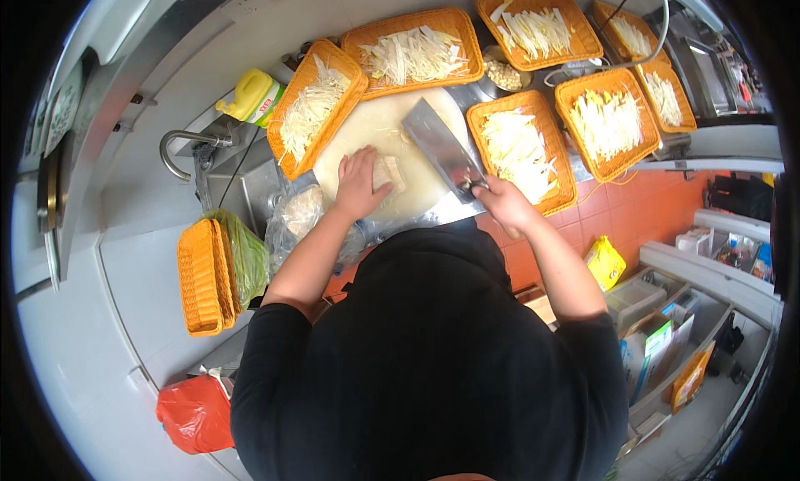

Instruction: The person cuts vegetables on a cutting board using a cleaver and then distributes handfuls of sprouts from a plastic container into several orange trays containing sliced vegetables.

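My left hand [360,185] lies flat, fingers stretched out, on the round white cutting board [372,133]. It touches the left side of a pale beige, flat, folded-looking piece of food [389,174], whose kind I cannot make out. In my right hand [505,202] is the handle of a cleaver [438,146]. The broad blade points away to the upper left, over the right part of the board and apart from the pale piece. A wicker basket of pale strips [518,150] stands just beyond the cleaver on the right.
More wicker baskets of pale strips [317,106] ring the board's far side. A metal bowl of small pale pieces [505,71] sits among them. To the left are a yellow jug [252,97], a sink tap [196,137], a clear plastic bag [298,216] and stacked baskets [202,277].
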The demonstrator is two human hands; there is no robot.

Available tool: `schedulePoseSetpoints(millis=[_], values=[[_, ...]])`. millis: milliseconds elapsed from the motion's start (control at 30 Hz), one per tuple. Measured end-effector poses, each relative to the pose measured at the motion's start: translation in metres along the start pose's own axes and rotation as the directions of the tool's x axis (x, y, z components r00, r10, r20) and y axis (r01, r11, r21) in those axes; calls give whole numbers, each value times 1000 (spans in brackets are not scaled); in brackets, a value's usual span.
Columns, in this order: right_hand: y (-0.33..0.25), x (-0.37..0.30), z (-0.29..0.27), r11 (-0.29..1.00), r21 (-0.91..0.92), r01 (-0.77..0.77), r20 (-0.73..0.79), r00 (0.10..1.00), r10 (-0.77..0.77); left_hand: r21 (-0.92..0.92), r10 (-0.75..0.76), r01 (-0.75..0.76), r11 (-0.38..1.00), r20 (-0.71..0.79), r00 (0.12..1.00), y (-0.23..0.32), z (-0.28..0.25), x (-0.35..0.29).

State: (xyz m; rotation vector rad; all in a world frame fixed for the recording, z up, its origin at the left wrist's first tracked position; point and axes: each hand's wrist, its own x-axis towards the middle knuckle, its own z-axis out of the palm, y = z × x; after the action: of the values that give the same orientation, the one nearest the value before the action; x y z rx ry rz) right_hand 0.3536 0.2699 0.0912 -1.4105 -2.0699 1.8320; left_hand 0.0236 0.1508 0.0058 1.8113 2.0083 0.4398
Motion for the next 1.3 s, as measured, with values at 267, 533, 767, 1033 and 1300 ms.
schedulePoseSetpoints(millis=[267, 533, 767, 1033, 1300], values=[[25, -46, 3, 696, -686, 213, -38, 944, -327, 100, -42, 63, 993, -207, 977, 41, 22, -29], [58, -26, -1, 686, -659, 309, 13, 916, -400, 102, 54, -26, 994, -283, 958, 15, 45, -18], [32, -12, -6, 684, -700, 206, 91, 975, -202, 447, 321, -220, 867, -165, 933, -30, 20, -17], [29, -3, 9, 635, -722, 273, 151, 959, -241, -133, -49, 0, 991, -365, 930, 8, 33, -43], [-7, -10, 50, 634, -689, 350, 91, 911, -403, -101, 5, -57, 993, -457, 890, 3, 39, -44]])
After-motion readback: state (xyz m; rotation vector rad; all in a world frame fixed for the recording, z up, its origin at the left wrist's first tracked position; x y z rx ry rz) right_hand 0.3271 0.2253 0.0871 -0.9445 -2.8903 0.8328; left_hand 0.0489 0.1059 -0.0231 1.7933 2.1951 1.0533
